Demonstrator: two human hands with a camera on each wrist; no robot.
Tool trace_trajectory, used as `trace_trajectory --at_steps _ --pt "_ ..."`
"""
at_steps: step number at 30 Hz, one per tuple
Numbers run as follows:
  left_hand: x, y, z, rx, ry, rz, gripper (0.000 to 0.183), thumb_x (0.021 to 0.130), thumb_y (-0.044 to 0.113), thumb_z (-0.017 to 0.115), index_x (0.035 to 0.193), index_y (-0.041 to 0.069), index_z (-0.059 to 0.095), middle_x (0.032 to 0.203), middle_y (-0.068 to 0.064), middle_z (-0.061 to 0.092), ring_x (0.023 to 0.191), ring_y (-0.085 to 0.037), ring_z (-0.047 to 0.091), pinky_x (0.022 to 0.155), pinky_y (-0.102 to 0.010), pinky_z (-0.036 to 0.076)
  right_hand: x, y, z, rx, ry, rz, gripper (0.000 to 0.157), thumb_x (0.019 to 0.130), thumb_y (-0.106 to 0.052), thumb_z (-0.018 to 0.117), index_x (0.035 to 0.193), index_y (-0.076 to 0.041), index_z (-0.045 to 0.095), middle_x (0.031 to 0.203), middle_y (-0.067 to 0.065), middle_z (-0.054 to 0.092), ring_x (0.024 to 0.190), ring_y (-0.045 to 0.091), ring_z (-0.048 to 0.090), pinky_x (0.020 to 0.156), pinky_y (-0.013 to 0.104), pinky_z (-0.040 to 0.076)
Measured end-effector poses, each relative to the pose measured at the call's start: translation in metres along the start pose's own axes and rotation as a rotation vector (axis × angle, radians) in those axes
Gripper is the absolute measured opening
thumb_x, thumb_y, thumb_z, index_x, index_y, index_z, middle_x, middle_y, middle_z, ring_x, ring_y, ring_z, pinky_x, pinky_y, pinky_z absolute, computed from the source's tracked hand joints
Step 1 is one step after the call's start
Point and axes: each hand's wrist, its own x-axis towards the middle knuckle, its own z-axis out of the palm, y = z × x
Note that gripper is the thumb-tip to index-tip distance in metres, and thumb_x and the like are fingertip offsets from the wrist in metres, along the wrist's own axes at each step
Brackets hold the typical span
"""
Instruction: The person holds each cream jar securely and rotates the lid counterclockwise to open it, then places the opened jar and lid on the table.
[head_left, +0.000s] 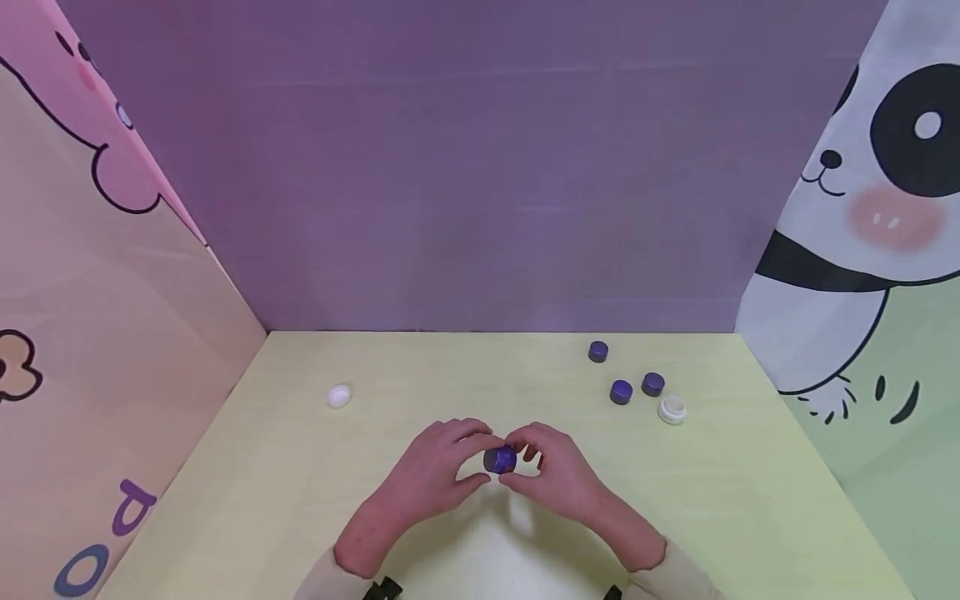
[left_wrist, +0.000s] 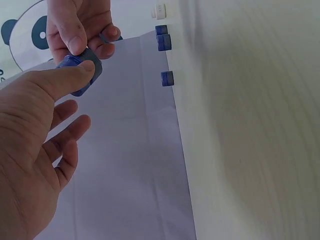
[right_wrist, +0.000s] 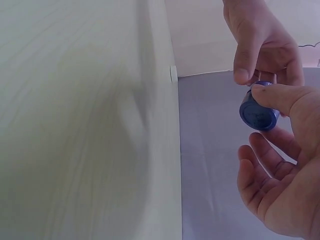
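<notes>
A small dark blue-purple jar (head_left: 500, 460), its left part darker than its right, is held above the table between my two hands. My left hand (head_left: 435, 471) pinches the darker end with thumb and forefinger. In the left wrist view, the left thumb (left_wrist: 82, 72) lies across the jar (left_wrist: 95, 55), while its other fingers curl loosely below. My right hand (head_left: 555, 475) grips the other end. Over in the right wrist view, the right thumb (right_wrist: 272, 95) presses the jar's side (right_wrist: 259, 115), with a round flat end facing the camera.
Similar small purple jars (head_left: 621, 392) stand at the table's back right, one (head_left: 597, 352) farther off. Beside them is a white open-looking jar (head_left: 672, 409). A white round lid (head_left: 339, 396) lies at the left. A purple wall sheet (head_left: 495, 208) rises behind the pale table (head_left: 262, 500).
</notes>
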Motion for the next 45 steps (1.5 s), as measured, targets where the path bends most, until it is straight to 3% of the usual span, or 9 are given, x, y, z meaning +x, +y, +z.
trace_trajectory --at_steps 12,19,28,36,45 --pt "-0.005 0.000 0.001 -0.006 0.002 -0.002 0.039 0.075 0.022 0.086 0.110 0.024 0.069 0.103 0.011 0.062 0.088 -0.008 0.059 0.078 -0.031 0.050 -0.001 -0.002 0.005 0.011 -0.022 -0.018 0.033 0.076 -0.014 0.085 0.103 -0.018 0.066 0.094 -0.014 0.061 0.082 0.019 0.059 0.071 0.029 0.052" --pt "-0.009 0.001 -0.001 -0.051 -0.023 -0.060 0.037 0.078 0.027 0.082 0.111 0.021 0.067 0.101 0.013 0.067 0.091 -0.007 0.062 0.082 -0.032 0.049 -0.003 -0.003 0.007 0.021 -0.022 -0.021 0.033 0.075 -0.012 0.084 0.101 -0.018 0.065 0.094 -0.014 0.061 0.082 0.018 0.059 0.071 0.028 0.051" --pt "-0.016 0.003 -0.002 -0.069 -0.027 -0.127 0.036 0.076 0.023 0.079 0.108 0.021 0.062 0.094 0.014 0.065 0.081 -0.006 0.058 0.075 -0.029 0.047 -0.005 -0.005 0.006 0.070 -0.065 0.075 0.029 0.078 -0.014 0.082 0.101 -0.017 0.064 0.093 -0.013 0.063 0.087 0.023 0.063 0.068 0.036 0.053" --pt "-0.019 -0.001 -0.002 -0.070 -0.036 -0.134 0.038 0.073 0.024 0.077 0.108 0.020 0.064 0.083 0.018 0.063 0.074 -0.004 0.058 0.071 -0.029 0.047 -0.006 -0.004 0.008 0.070 -0.054 0.061 0.029 0.078 -0.013 0.082 0.100 -0.018 0.064 0.092 -0.014 0.063 0.085 0.021 0.063 0.068 0.034 0.053" --pt "-0.024 -0.004 -0.007 -0.077 -0.106 -0.235 0.036 0.070 0.021 0.074 0.102 0.024 0.059 0.080 0.022 0.059 0.064 -0.003 0.051 0.067 -0.028 0.046 -0.006 -0.002 0.011 0.074 -0.044 0.053 0.030 0.077 -0.015 0.083 0.100 -0.020 0.064 0.092 -0.016 0.062 0.081 0.017 0.061 0.069 0.034 0.053"
